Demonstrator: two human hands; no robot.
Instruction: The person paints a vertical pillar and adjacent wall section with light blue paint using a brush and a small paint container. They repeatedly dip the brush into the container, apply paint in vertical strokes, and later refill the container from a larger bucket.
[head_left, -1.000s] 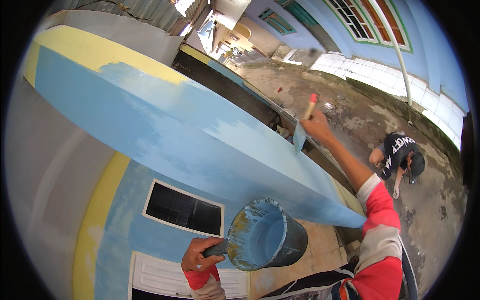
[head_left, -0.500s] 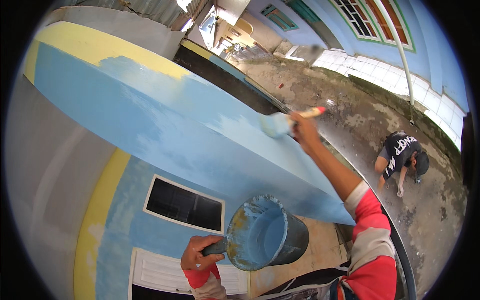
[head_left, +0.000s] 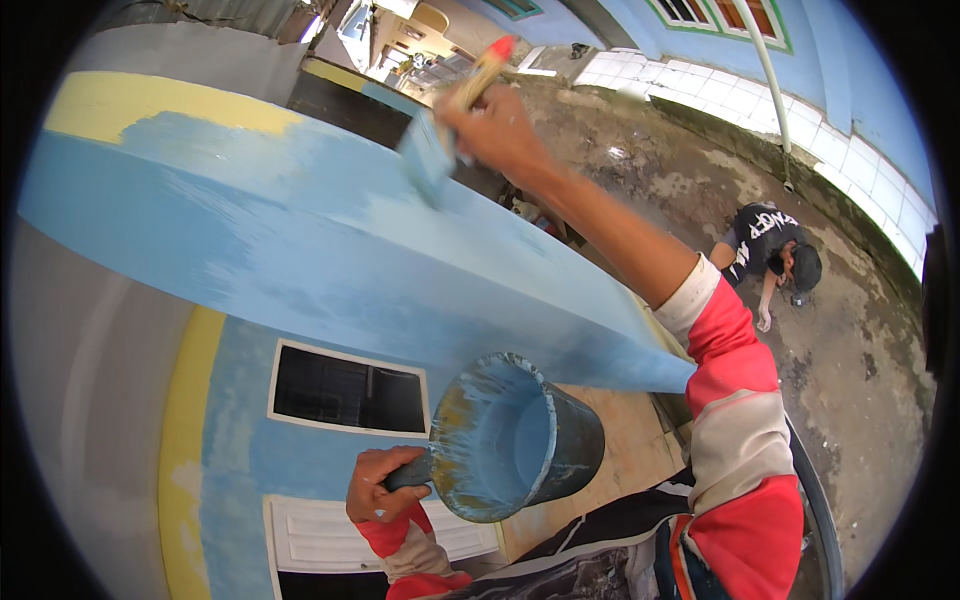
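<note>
Since half a second ago your right arm has swung the brush up and leftward along the blue beam (head_left: 330, 250), so the bristles now sit higher on its top face, close to the far edge.

Working left to right from that beam: below its near edge, your left hand (head_left: 385, 487) is closed around the handle of the paint bucket (head_left: 515, 435), which tilts its open mouth toward you with pale blue paint inside. It hangs just under the beam, in front of the blue-and-yellow wall with its dark vent opening (head_left: 345, 388).

Above the bucket, your right hand (head_left: 500, 135) is wrapped tight on the paintbrush (head_left: 440, 140). Its red-tipped handle points up and away from you, and the bristles press on the beam just left of the hand. The beam's long axis runs from upper left down to lower right, toward your right sleeve.

Far right of the beam, another person (head_left: 770, 250) crouches on the ground below.
</note>
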